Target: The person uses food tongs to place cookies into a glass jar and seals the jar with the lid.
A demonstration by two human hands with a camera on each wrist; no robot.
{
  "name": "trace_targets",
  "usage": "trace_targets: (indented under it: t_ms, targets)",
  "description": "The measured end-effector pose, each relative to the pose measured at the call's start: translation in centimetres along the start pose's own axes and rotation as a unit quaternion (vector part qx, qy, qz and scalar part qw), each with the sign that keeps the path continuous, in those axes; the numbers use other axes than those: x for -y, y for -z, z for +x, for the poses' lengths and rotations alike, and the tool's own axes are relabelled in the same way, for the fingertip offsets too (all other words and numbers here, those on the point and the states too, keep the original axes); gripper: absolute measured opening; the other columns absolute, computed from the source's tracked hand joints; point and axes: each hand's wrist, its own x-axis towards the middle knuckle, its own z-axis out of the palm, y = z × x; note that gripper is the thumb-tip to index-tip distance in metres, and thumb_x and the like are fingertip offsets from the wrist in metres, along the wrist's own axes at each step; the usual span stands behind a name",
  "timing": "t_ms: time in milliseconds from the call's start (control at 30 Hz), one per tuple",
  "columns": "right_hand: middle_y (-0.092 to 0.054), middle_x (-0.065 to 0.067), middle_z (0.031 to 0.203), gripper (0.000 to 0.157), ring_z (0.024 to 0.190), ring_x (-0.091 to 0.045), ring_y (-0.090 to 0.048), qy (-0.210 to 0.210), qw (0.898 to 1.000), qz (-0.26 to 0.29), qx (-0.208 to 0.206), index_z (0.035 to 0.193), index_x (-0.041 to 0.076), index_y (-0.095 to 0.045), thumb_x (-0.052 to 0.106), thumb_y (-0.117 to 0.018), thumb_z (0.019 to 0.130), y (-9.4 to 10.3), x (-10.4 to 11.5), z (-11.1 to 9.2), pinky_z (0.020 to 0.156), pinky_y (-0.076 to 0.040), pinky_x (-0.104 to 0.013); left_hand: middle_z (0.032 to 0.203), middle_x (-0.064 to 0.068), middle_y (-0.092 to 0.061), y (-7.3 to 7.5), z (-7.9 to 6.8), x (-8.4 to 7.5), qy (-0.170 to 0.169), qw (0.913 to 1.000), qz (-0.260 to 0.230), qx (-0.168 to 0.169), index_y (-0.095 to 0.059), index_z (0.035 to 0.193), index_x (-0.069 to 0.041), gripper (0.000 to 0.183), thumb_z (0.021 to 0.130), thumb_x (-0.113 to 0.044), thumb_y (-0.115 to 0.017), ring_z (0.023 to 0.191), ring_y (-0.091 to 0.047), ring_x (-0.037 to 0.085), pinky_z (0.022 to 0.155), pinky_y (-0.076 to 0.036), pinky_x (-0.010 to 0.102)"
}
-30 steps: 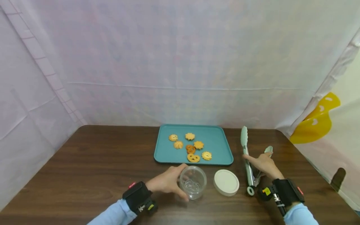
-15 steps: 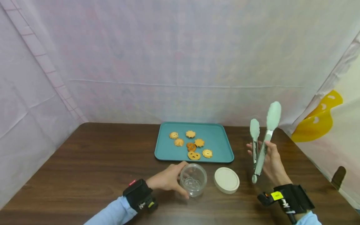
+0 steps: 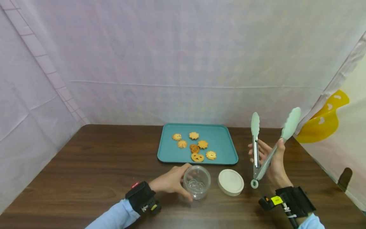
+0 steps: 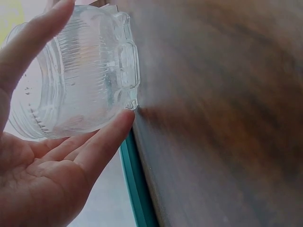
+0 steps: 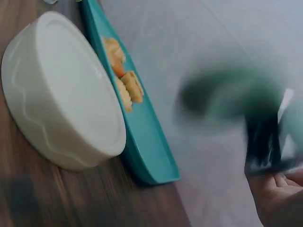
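Note:
My left hand [image 3: 171, 181] curves round the side of a clear glass jar [image 3: 197, 187] that stands upright and uncovered on the table. In the left wrist view its thumb and fingers lie on opposite sides of the ribbed glass [image 4: 90, 71]. My right hand [image 3: 277, 165] holds a pair of tongs [image 3: 255, 151] raised at the right, mint tips upward and arms spread wide. Its thumb lies along one metal arm and its fingers are behind the other. Nothing is between the tips. The right wrist view blurs the near tip [image 5: 222, 94].
A teal tray [image 3: 223, 135] at the back holds several flower-shaped cookies [image 3: 193, 135] and pretzel-shaped biscuits [image 3: 197, 157]. A round cream lid [image 3: 231, 182] lies between the jar and the tongs. A white cloth [image 3: 183, 63] hangs behind the table, with a yellow shape [image 3: 320, 128] at the right.
My right hand has picked the tongs up off the table, turned palm inward, and the arms have spread wider. My left hand has stayed at the jar.

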Motion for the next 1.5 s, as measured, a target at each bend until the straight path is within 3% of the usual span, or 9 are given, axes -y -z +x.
trace_targets:
  t_ms: [167, 267, 333, 433, 500, 567, 833, 1167, 1500]
  targets:
    - [-0.06, 0.006, 0.089, 0.072, 0.065, -0.006, -0.052, 0.033, 0.996, -0.084, -0.023, 0.13, -0.006, -0.027, 0.054, -0.016, 0.091, -0.8, 0.1, -0.3, 0.046, -0.048, -0.013, 0.116, 0.015, -0.059, -0.1, 0.0, 0.1, 0.001, 0.9999, 0.011, -0.005, -0.045, 0.116, -0.007, 0.078, 0.05, -0.021, -0.084, 0.099, -0.058, 0.021, 0.085, -0.054, 0.03]
    - [-0.06, 0.006, 0.081, 0.055, 0.061, -0.007, -0.05, 0.077, 0.98, -0.177, -0.049, 0.123, -0.008, -0.039, 0.038, -0.025, 0.096, -1.3, 0.5, -0.6, 0.046, -0.046, -0.013, 0.116, 0.016, -0.059, -0.2, 0.0, 0.1, 0.0, 0.9999, 0.014, -0.007, -0.045, 0.117, -0.007, 0.079, 0.05, -0.021, -0.085, 0.101, -0.056, 0.022, 0.087, -0.053, 0.03]
    - [-0.057, 0.0, 0.074, 0.041, 0.059, -0.008, -0.048, 0.109, 0.954, -0.272, -0.064, 0.115, -0.006, -0.048, 0.027, -0.034, 0.095, -1.5, 0.8, -0.8, 0.047, -0.043, -0.016, 0.116, 0.016, -0.059, -0.2, -0.1, 0.1, -0.003, 0.9999, 0.008, -0.006, -0.045, 0.117, -0.007, 0.079, 0.05, -0.02, -0.084, 0.103, -0.055, 0.023, 0.088, -0.053, 0.031]
    - [-0.059, -0.01, 0.083, 0.035, 0.069, -0.005, -0.048, 0.149, 0.895, -0.414, -0.077, 0.119, 0.002, -0.05, 0.016, -0.054, 0.087, -1.5, 1.2, -0.9, 0.057, -0.042, -0.022, 0.117, 0.017, -0.059, -0.2, -0.1, 0.1, -0.004, 1.0, 0.002, -0.005, -0.044, 0.117, -0.007, 0.079, 0.051, -0.02, -0.084, 0.105, -0.054, 0.024, 0.089, -0.052, 0.033]
    - [-0.056, -0.014, 0.085, 0.052, 0.071, -0.006, -0.047, 0.176, 0.856, -0.48, -0.072, 0.125, 0.007, -0.048, 0.011, -0.067, 0.077, -1.4, 1.3, -0.9, 0.059, -0.038, -0.025, 0.117, 0.018, -0.059, -0.1, -0.2, 0.1, -0.006, 1.0, 0.0, -0.004, -0.044, 0.117, -0.006, 0.078, 0.051, -0.019, -0.084, 0.106, -0.054, 0.025, 0.09, -0.052, 0.034]
    - [-0.059, -0.013, 0.089, 0.072, 0.072, -0.007, -0.047, 0.188, 0.833, -0.515, -0.068, 0.131, 0.011, -0.043, 0.011, -0.076, 0.067, -1.3, 1.4, -0.9, 0.06, -0.037, -0.024, 0.117, 0.018, -0.059, -0.1, -0.2, 0.0, -0.007, 1.0, 0.0, -0.004, -0.044, 0.117, -0.006, 0.078, 0.052, -0.019, -0.084, 0.106, -0.054, 0.027, 0.09, -0.052, 0.035]
    - [-0.044, -0.005, 0.059, 0.069, 0.05, -0.011, -0.035, 0.219, 0.78, -0.584, -0.049, 0.116, 0.003, -0.052, 0.028, -0.081, 0.058, -0.9, 0.5, -0.9, 0.048, -0.028, -0.026, 0.116, 0.016, -0.059, -0.1, -0.1, 0.0, -0.005, 0.9999, 0.012, -0.003, -0.045, 0.117, -0.007, 0.078, 0.052, -0.022, -0.084, 0.104, -0.055, 0.024, 0.089, -0.052, 0.03]
    - [-0.057, -0.008, 0.072, 0.077, 0.051, -0.013, -0.042, 0.181, 0.711, -0.68, -0.005, 0.113, 0.001, -0.055, 0.049, -0.076, 0.057, -0.4, 0.5, -0.5, 0.037, -0.037, -0.027, 0.116, 0.013, -0.058, -0.2, 0.2, 0.0, 0.005, 0.9997, 0.022, -0.01, -0.045, 0.117, -0.008, 0.08, 0.05, -0.024, -0.084, 0.101, -0.056, 0.021, 0.084, -0.054, 0.028]
    - [-0.062, -0.01, 0.068, 0.08, 0.047, -0.012, -0.039, 0.103, 0.681, -0.723, 0.053, 0.105, -0.002, -0.062, 0.061, -0.069, 0.057, 0.0, -0.7, 0.9, 0.033, -0.035, -0.026, 0.113, 0.016, -0.06, -0.1, 0.3, -0.3, -0.012, 0.9976, 0.058, -0.036, -0.044, 0.118, -0.004, 0.08, 0.052, -0.028, -0.084, 0.1, -0.056, 0.026, 0.086, -0.053, 0.033]
